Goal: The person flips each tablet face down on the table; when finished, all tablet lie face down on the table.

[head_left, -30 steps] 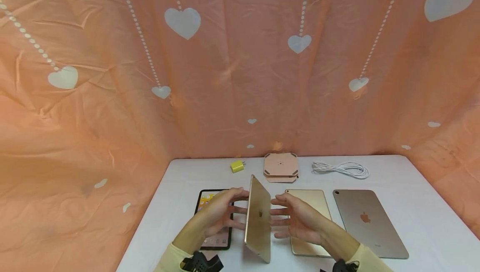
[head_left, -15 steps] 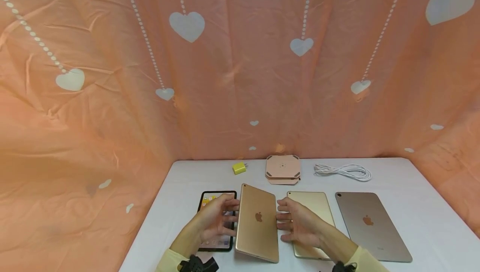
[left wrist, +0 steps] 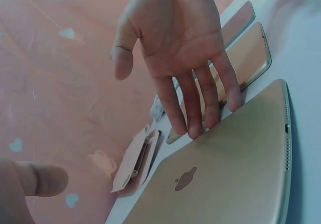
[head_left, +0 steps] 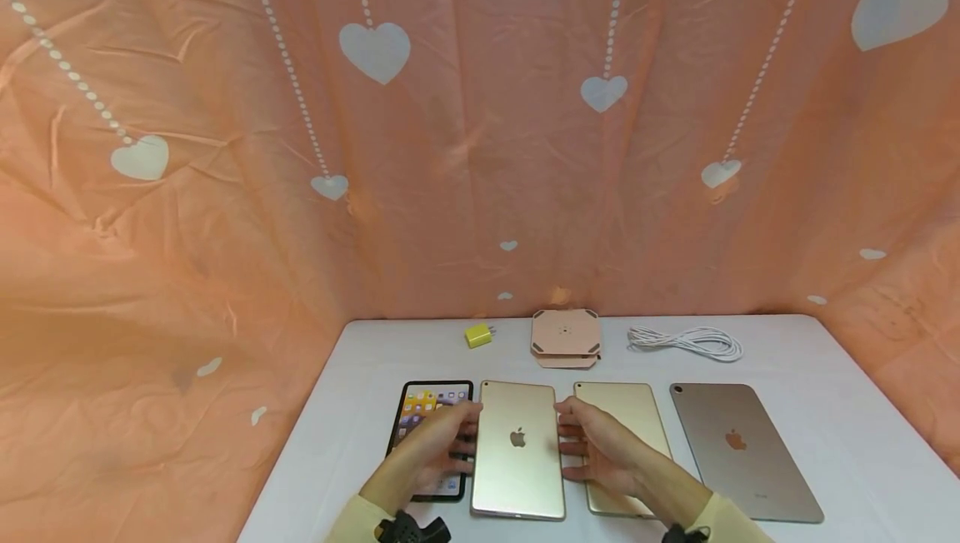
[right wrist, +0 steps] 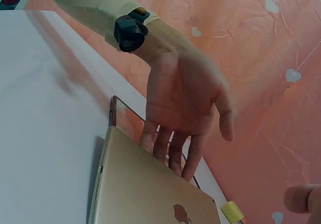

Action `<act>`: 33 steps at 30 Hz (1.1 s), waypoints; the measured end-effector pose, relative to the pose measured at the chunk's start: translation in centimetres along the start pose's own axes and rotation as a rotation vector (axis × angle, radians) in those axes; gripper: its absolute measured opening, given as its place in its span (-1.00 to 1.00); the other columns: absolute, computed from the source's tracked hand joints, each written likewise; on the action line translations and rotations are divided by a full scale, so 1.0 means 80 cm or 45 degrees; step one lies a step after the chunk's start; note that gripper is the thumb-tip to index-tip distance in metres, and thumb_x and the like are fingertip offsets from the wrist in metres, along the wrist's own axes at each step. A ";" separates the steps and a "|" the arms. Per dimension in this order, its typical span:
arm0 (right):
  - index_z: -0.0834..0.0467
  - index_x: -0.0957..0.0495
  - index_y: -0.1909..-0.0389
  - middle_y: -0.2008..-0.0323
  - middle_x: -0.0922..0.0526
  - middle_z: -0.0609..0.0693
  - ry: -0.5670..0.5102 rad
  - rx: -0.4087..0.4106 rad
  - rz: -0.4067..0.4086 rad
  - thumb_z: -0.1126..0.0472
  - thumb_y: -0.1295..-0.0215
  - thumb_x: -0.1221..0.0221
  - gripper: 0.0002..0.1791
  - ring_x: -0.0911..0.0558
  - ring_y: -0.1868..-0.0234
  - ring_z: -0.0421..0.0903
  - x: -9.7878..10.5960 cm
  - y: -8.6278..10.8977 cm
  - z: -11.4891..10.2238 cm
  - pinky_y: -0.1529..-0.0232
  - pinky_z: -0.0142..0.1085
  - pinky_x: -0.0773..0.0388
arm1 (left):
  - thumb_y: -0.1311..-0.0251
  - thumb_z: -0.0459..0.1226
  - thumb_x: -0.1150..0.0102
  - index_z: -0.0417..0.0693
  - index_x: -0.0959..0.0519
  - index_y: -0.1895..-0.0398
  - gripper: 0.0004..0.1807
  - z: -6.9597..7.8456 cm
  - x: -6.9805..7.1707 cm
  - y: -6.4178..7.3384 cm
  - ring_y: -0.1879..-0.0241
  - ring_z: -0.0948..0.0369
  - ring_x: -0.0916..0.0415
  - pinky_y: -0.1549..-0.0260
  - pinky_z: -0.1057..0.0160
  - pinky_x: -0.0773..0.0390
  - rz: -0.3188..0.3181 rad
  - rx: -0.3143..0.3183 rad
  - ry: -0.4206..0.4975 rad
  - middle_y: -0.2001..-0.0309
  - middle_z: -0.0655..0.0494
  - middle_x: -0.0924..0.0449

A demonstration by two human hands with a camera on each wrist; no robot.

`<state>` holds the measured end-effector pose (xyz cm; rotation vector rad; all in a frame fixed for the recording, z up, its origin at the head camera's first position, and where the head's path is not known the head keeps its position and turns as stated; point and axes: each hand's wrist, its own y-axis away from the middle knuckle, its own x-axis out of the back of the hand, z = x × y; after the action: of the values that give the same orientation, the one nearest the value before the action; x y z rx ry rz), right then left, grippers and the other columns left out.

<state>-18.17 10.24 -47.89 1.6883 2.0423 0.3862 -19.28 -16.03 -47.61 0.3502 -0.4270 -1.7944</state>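
Observation:
A gold tablet (head_left: 517, 476) with its back and apple logo facing up is between my two hands, low over the white table. My left hand (head_left: 435, 447) has its fingertips at the tablet's left long edge, and my right hand (head_left: 603, 447) mirrors it at the right edge. Fingers on both hands are fairly straight, with the thumbs raised off the tablet in the wrist views. Under my left hand lies a black-framed tablet (head_left: 411, 418) with its screen lit. Partly covered by my right hand is a second gold tablet (head_left: 626, 410), back up.
Farther right lies a larger grey tablet (head_left: 742, 476), back up. Along the back of the white table (head_left: 810, 410) are a yellow charger plug (head_left: 477, 336), a pink folding stand (head_left: 566, 335) and a coiled white cable (head_left: 686, 341). An orange heart-patterned curtain (head_left: 480, 151) hangs behind.
The gold tablet has turned from standing on edge to lying nearly flat with its back up. Both hands stay at its sides, and the left hand has shifted slightly right.

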 end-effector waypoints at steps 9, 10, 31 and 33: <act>0.32 -0.27 -0.31 -0.18 -0.29 0.26 0.019 0.018 0.006 -0.07 -0.56 -0.09 -0.40 -0.39 -0.17 0.22 0.000 0.002 0.001 -0.14 0.11 -0.55 | -0.59 0.01 -0.07 -0.40 -0.45 -0.43 -0.34 0.006 -0.012 -0.008 -0.04 -0.04 -0.59 0.00 0.02 -0.74 0.047 -0.006 -0.190 -0.13 -0.22 -0.54; 0.31 -0.28 -0.29 -0.16 -0.30 0.25 0.019 0.018 0.011 -0.06 -0.57 -0.09 -0.42 -0.40 -0.16 0.21 0.001 0.002 0.001 -0.13 0.11 -0.55 | -0.60 0.00 -0.07 -0.40 -0.45 -0.44 -0.33 0.006 -0.013 -0.009 -0.04 -0.04 -0.60 0.00 0.03 -0.74 0.048 -0.003 -0.201 -0.14 -0.22 -0.55; 0.30 -0.33 -0.30 -0.12 -0.32 0.21 0.028 0.037 0.001 -0.05 -0.55 -0.11 -0.43 -0.43 -0.14 0.19 0.013 0.002 -0.004 -0.10 0.10 -0.64 | -0.58 -0.03 -0.12 -0.41 -0.39 -0.30 -0.40 0.012 -0.025 -0.003 -0.10 -0.11 -0.47 -0.17 -0.16 -0.71 0.060 -0.031 -0.213 -0.08 -0.22 -0.41; 0.27 -0.34 -0.26 -0.10 -0.34 0.18 0.028 0.038 -0.011 -0.04 -0.54 -0.12 -0.47 -0.45 -0.11 0.16 0.015 0.003 -0.004 -0.07 0.05 -0.66 | -0.58 -0.03 -0.13 -0.45 -0.40 -0.36 -0.36 0.012 -0.021 0.000 -0.18 -0.17 -0.52 -0.22 -0.20 -0.69 0.059 -0.042 -0.216 -0.18 -0.28 -0.46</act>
<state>-18.29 11.49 -47.65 1.6993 2.0802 0.3749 -19.32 -14.31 -46.74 0.1640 -0.5197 -1.7908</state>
